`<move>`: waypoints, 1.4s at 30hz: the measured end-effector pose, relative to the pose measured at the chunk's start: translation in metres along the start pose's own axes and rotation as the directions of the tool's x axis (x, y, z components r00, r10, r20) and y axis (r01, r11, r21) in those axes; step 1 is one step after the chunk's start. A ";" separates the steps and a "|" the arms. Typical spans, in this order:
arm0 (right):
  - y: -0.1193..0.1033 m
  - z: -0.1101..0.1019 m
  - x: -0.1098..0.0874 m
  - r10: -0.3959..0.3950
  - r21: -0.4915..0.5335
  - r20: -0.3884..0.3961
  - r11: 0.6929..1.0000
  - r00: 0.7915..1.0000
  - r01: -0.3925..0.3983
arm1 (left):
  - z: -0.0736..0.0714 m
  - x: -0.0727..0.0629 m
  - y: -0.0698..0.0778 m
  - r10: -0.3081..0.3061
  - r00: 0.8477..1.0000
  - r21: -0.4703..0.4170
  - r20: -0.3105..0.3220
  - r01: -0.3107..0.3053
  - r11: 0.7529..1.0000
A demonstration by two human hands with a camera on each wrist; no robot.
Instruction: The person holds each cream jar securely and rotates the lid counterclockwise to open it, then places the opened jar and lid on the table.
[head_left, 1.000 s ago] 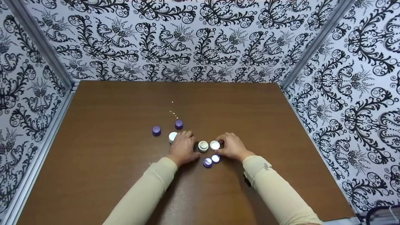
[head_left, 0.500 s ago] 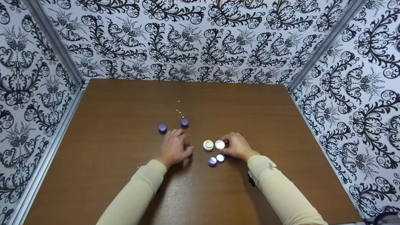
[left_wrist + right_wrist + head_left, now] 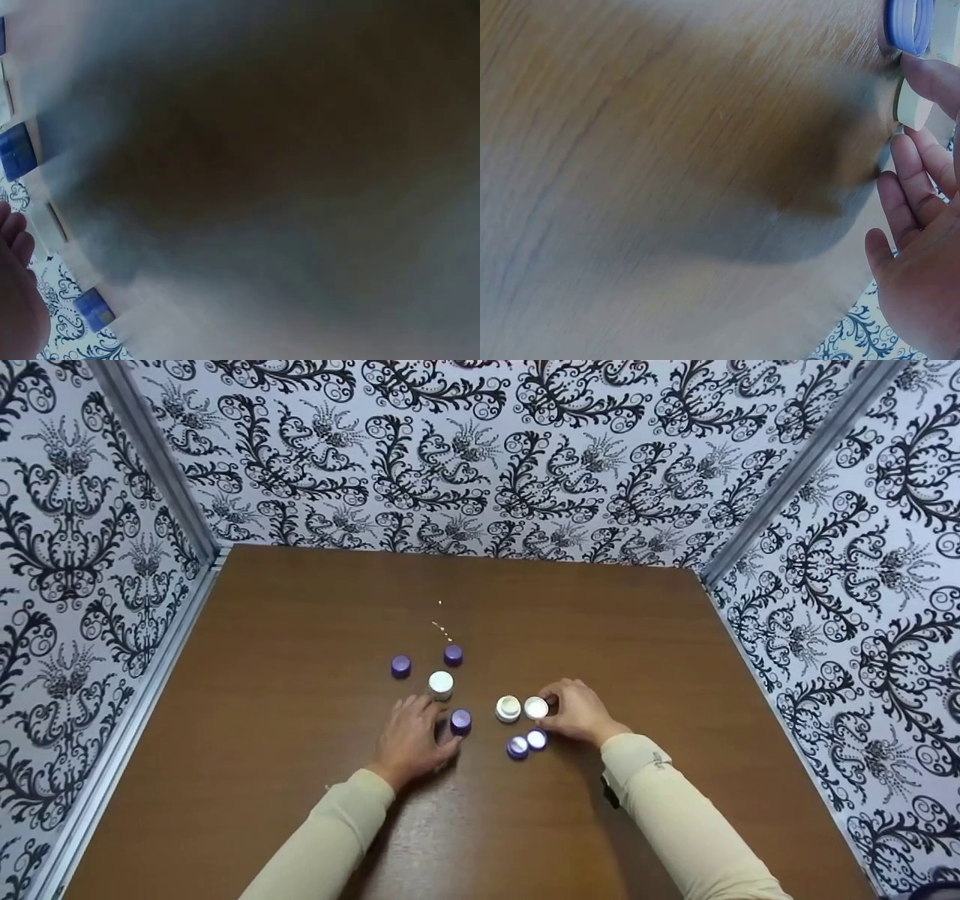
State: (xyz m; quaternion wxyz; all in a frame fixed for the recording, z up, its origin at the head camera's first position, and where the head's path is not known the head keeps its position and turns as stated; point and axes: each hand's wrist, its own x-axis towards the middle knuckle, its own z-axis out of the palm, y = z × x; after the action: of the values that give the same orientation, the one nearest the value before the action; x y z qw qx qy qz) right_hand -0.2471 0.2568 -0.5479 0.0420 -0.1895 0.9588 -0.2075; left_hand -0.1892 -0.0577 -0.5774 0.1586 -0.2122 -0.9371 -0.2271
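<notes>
My right hand (image 3: 576, 711) pinches a small upturned white lid (image 3: 536, 708) between thumb and fingers; the right wrist view shows the lid (image 3: 913, 105) on edge between them. Just left of it stands an uncapped white jar (image 3: 508, 709) with pale cream-coloured contents. My left hand (image 3: 412, 741) lies low over the table, thumb and fingers spread apart at the left side of a capped purple jar (image 3: 460, 722). A white-topped jar (image 3: 441, 685) stands just beyond its fingertips. In the left wrist view, only part of the left hand (image 3: 19, 285) shows at the edge.
Two small purple pieces with white insides, one (image 3: 517, 748) beside the other (image 3: 537, 739), lie in front of the uncapped jar. Farther back are two capped purple jars, one left (image 3: 401, 666) and one right (image 3: 453, 655). Pale specks (image 3: 442, 630) mark the brown table (image 3: 337, 600). Patterned walls enclose it.
My left hand has moved left, away from the uncapped jar, uncovering the white-topped jar and a capped purple jar. The right hand stays at the white lid. The head view has shifted slightly.
</notes>
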 end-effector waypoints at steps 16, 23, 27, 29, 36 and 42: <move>0.000 0.000 -0.001 0.051 -0.019 0.004 0.999 0.999 -0.051 | 0.013 0.000 0.009 -0.116 0.992 -0.063 0.042 0.118 0.991; 0.001 0.001 -0.001 0.043 -0.013 0.003 0.999 0.999 -0.043 | 0.017 0.003 0.010 -0.135 0.990 -0.065 0.050 0.138 0.988; 0.001 0.001 -0.001 0.034 -0.012 -0.002 0.999 0.999 -0.034 | 0.018 0.004 0.011 -0.141 0.990 -0.077 0.032 0.143 0.987; 0.001 0.001 -0.001 0.029 -0.013 -0.005 0.999 1.000 -0.029 | 0.019 0.004 0.011 -0.147 0.989 -0.081 0.020 0.148 0.986; 0.001 0.001 -0.001 -0.008 -0.014 -0.018 1.000 1.000 0.008 | 0.023 0.006 0.009 -0.155 0.988 -0.063 0.011 0.156 0.986; 0.000 0.000 -0.001 -0.016 -0.019 -0.017 1.000 1.000 0.015 | 0.025 0.007 0.009 -0.167 0.986 -0.072 0.025 0.168 0.983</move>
State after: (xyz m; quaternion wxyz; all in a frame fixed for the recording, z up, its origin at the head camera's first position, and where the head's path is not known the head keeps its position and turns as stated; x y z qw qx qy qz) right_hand -0.2462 0.2570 -0.5483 0.0304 -0.1955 0.9596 -0.2003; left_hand -0.1962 -0.0362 -0.5924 0.1223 -0.1405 -0.9441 -0.2719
